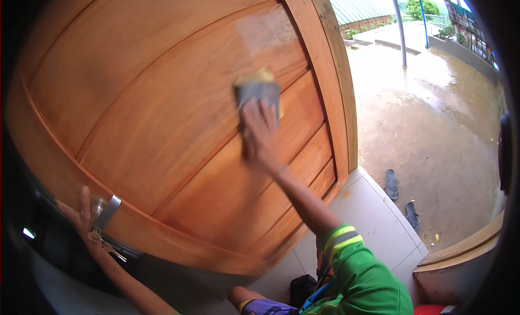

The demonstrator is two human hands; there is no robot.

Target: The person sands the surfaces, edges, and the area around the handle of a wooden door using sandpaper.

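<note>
A wooden panelled door (179, 114) fills the left and middle of the head view. My right hand (260, 125) presses a grey sheet of sandpaper (259, 91) with yellowish edges flat against the door's panels. Motion blurs the hand and the sheet a little. At the lower left, my left hand (80, 216) rests at the door's edge, its fingers stretched out and holding nothing. Beside it are a metal door handle (108, 211) and hanging keys (115, 251). Part of the left palm is hidden.
Right of the door, a tiled threshold (374, 217) meets a wet concrete yard (428, 125). Two dark flip-flops (391, 185) lie outside. A grey post (399, 30) stands farther out. A black bag (302, 289) is on the floor near my body.
</note>
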